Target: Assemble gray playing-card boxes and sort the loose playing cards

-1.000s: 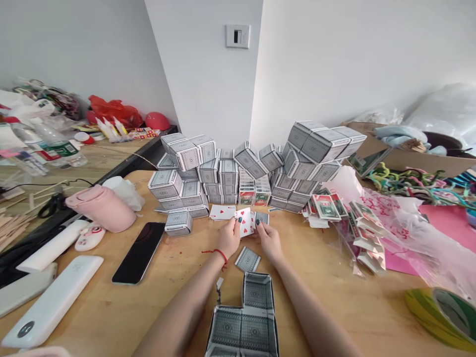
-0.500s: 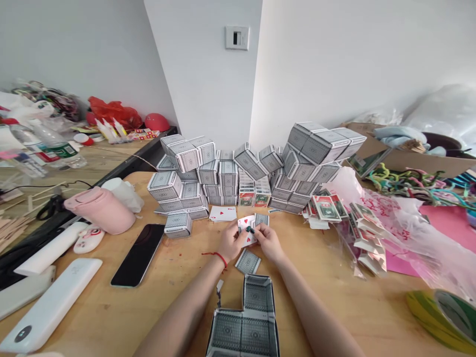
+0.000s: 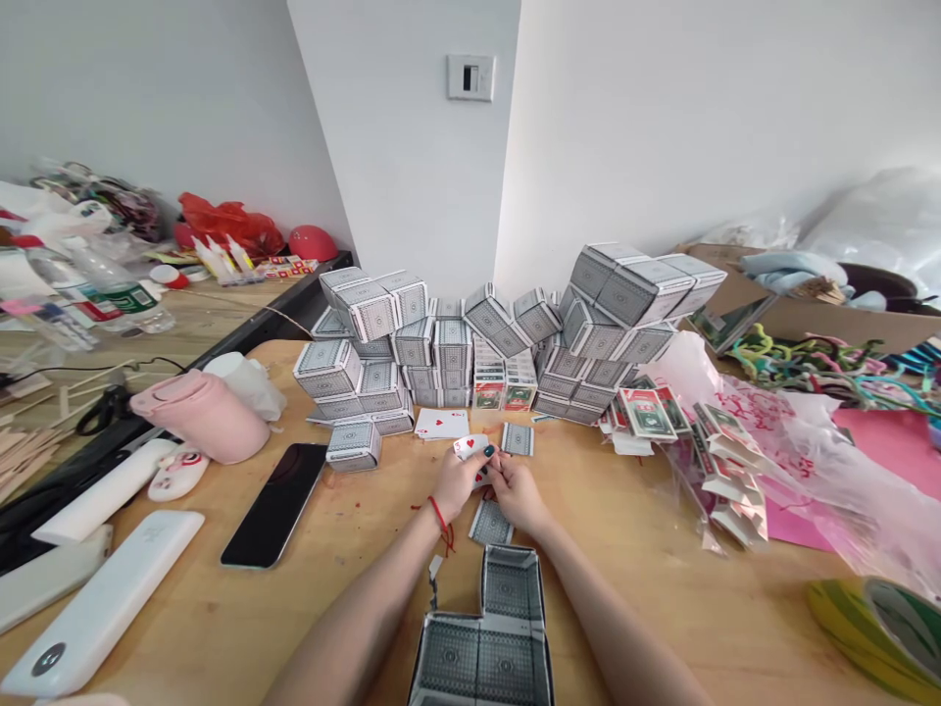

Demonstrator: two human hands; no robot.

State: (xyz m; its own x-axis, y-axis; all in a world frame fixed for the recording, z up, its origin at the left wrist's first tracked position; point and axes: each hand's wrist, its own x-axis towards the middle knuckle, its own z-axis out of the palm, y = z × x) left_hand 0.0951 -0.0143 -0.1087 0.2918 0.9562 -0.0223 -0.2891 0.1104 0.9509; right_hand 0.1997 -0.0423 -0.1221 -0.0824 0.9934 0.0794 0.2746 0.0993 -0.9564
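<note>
- Toward half past eight from the held card point(image 3: 470, 444): power bank point(image 3: 103, 598), lying flat, probably placed well off the working spot.
- At nine: pink cup point(image 3: 206, 417) tipped on its side; closer in, phone point(image 3: 273, 505), lying screen up, perhaps for easy reach.
- At ten: left blocks point(image 3: 329, 365), piled, upper ones resting on lower; nearer, face-up cards point(image 3: 441, 424), flat, likely within reach for picking up.
- At centre: left hand point(image 3: 454, 480), gripping the held card between thumb and fingers, hearts upward, apparently to steady it.
- At six: low card point(image 3: 491, 525), back up; beyond, joined blocks point(image 3: 477, 647), near side, handy for both hands.
- At twelve: card boxes point(image 3: 489, 395), perhaps propping the tilted blocks point(image 3: 486, 319) above.
- At four: right hand point(image 3: 520, 490), fingers drawn together at the held card's right edge, seemingly to work it two-handed; unclear whether pinching.
- Between two and three: face-down card point(image 3: 519, 441), flat, just beyond the right hand.
- At two: right blocks point(image 3: 624, 284), stacked high.
- Around three: loose boxes point(image 3: 647, 414), heaped, seemingly out of the way.
- Toward half past three: tape point(image 3: 838, 618), well apart.
</note>
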